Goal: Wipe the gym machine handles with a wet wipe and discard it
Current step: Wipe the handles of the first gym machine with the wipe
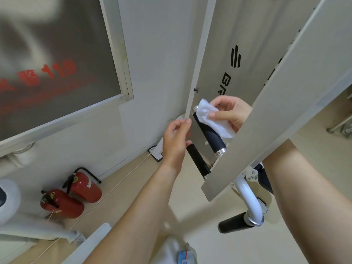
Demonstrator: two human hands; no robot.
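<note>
My right hand (231, 112) reaches from behind the grey machine arm (266, 121) and holds a white wet wipe (211, 119) wrapped over the upper part of a black handle (212, 137) with chrome ends. My left hand (176, 140) pinches the edge of a thin grey metal plate (192, 103) just left of that handle. A second black handle (198, 161) sits right below my left hand, untouched. A third black grip (235, 224) on a white tube lies lower right.
Two red fire extinguishers (72, 195) lie on the floor by the wall at lower left. A white cord (118, 183) runs across the beige floor. A frosted window (55, 69) fills the upper left. A packet (186, 256) lies at the bottom edge.
</note>
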